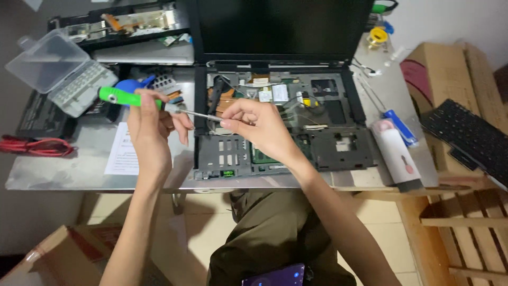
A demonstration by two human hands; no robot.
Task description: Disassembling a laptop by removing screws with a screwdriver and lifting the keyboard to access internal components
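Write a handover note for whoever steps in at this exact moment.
Left hand grips the green-handled screwdriver, shaft pointing right. Right hand pinches at the shaft's tip, above the opened black laptop base. Done: keyboard cover is off and the board is exposed; a loose black keyboard lies at right. Left: cannot tell which screws remain. The clear plastic parts box sits open at left.

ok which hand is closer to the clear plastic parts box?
Left. The left hand grips the green-handled screwdriver, whose handle end sits just right of the clear plastic parts box. The right hand is farther right, over the opened laptop, pinching the screwdriver's tip.
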